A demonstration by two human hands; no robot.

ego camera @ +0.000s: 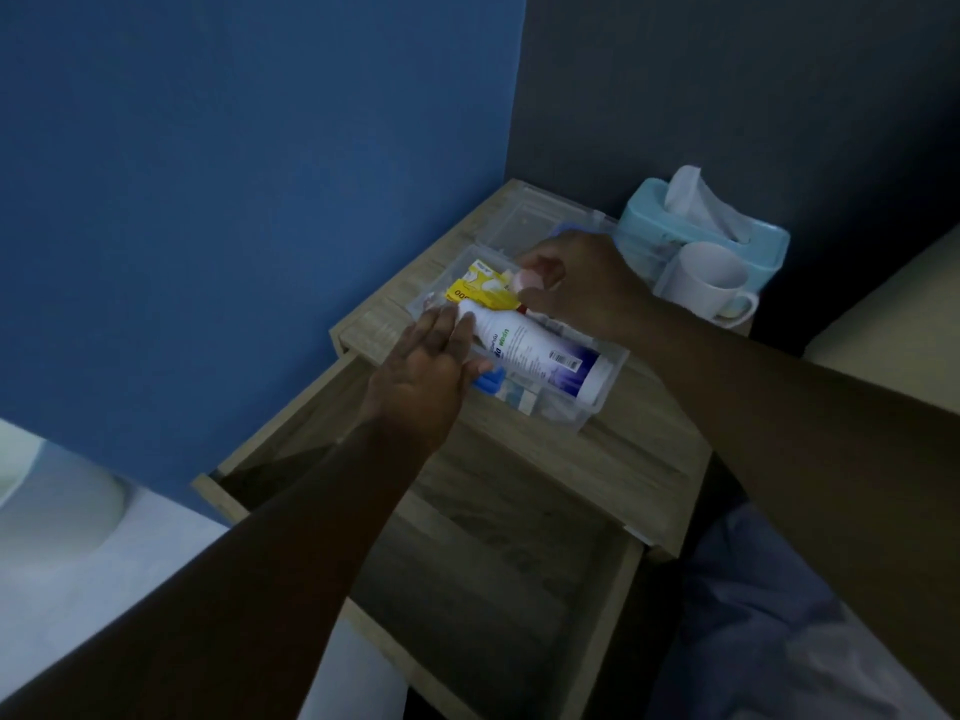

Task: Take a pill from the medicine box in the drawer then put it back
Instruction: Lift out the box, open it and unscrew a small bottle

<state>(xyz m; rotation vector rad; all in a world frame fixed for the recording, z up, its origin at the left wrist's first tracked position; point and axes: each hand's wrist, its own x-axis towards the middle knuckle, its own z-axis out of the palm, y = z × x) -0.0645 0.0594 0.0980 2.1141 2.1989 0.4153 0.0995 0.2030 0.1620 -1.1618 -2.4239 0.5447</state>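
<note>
At frame centre, one clear plastic medicine box (582, 415) sits on the nightstand (639, 459) above one open drawer (498, 574). It holds one white bottle (535, 350) and two yellow packets (475, 293). The left hand (421, 376) rests flat, fingers extended, on the bottle; the right hand (576, 283) pinches a small pinkish item (530, 279).

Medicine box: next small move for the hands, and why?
Probably lift the right hand clear with the small pink item pinched in its grip. The left hand rests on the white bottle in the clear medicine box, steadying it; the drawer is open.
</note>
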